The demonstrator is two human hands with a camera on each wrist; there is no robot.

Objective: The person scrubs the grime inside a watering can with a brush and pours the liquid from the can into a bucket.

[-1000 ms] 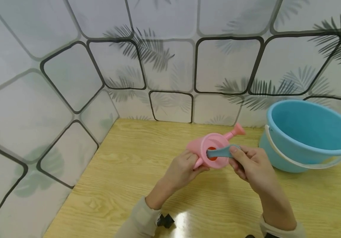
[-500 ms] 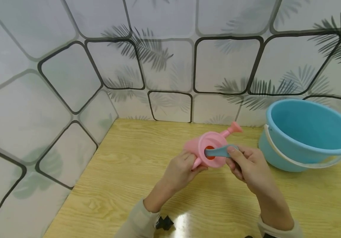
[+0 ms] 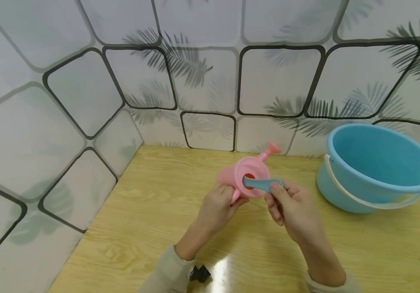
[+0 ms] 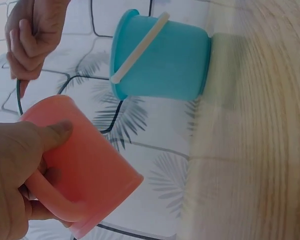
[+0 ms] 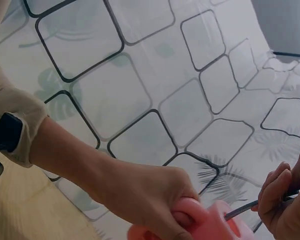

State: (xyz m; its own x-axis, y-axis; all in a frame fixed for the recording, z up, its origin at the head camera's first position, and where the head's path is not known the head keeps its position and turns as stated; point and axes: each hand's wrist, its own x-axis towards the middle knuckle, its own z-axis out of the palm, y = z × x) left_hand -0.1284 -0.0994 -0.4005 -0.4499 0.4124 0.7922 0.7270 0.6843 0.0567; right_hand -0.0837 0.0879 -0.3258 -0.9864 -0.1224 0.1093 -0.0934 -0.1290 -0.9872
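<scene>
A pink watering can [image 3: 226, 175] is tipped with its round top opening towards the head camera and its spout pointing to the back right. My left hand [image 3: 215, 206] grips it by the handle, and in the left wrist view the thumb lies along the can's wall [image 4: 90, 160]. With thumb and fingers, my right hand [image 3: 297, 211] pinches a flat, blue-grey tool handle [image 3: 262, 184]. Its far end goes into the can's opening and is hidden there. Inside, behind the handle, a red-orange patch [image 3: 248, 178] shows.
A light-blue bucket [image 3: 328, 191] with a white carrying handle stands at the right of the wood-grain table [image 3: 151, 191]. Patterned wall covering [image 3: 210, 81] rises behind and to the left of the table. A black object [image 3: 200, 274] is at the left cuff.
Both hands have shifted left and slightly away, carrying the watering can and tool with them. The tool stays in the can's opening. The bucket has stayed in place.
</scene>
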